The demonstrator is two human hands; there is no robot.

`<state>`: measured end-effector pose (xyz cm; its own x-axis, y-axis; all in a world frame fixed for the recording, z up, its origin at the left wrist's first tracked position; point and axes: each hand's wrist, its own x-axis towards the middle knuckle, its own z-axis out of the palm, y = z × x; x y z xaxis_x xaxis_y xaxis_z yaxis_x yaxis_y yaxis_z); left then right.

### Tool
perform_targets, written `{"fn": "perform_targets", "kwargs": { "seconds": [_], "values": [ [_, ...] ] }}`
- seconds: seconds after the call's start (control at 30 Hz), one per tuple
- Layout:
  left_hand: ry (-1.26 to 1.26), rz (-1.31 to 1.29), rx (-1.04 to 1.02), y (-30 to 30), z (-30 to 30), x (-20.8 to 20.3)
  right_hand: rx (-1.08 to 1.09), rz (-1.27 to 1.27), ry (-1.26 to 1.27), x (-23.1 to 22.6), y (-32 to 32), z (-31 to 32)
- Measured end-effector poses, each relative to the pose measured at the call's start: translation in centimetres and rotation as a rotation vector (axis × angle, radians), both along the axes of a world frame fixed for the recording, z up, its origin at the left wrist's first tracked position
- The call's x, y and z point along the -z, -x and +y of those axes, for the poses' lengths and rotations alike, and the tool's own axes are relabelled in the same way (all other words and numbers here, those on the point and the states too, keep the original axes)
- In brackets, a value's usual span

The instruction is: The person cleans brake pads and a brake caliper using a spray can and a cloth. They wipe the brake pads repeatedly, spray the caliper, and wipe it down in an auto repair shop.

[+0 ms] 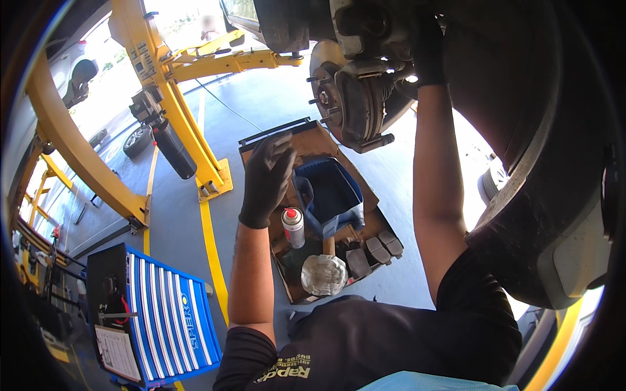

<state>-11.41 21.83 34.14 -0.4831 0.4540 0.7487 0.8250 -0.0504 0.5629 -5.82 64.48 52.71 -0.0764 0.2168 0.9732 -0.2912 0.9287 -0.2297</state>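
My left hand (pixel 266 181), in a dark glove, hovers over a brown-topped work tray (pixel 313 142) with fingers loosely bent and apart, nothing visible in them. My right hand (pixel 428 55), also gloved, is raised into the dark wheel well beside the suspension; its fingers are hidden in shadow. To its left is the bare wheel hub with studs and brake disc (pixel 328 98). On the tray are a blue plastic container (pixel 349 191), a red-capped spray can (pixel 294 229), several brake pads (pixel 383 247) and a crumpled whitish thing (pixel 324 275) beside a short wooden handle.
A yellow lift post (pixel 186 124) stands at the left, its arm (pixel 228 64) reaching toward the raised car. The dark wheel arch (pixel 521 215) closes in on the right. At lower left is a blue tool chest (pixel 173 313) with a clipboard (pixel 117 352). A loose wheel (pixel 137 141) lies farther back.
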Motion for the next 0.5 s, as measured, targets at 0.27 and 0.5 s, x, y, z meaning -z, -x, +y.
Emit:
{"fn": "perform_targets", "kwargs": {
  "seconds": [0.27,0.5],
  "values": [
    [-0.060,0.215,0.070,1.2,6.6,-11.5,-0.120,-0.078,0.119,0.3,4.8,4.8],
    [-0.317,0.977,-0.169,7.6,18.2,-20.8,0.315,-0.300,-0.084,0.1,-0.6,-3.8]
  ]
}}
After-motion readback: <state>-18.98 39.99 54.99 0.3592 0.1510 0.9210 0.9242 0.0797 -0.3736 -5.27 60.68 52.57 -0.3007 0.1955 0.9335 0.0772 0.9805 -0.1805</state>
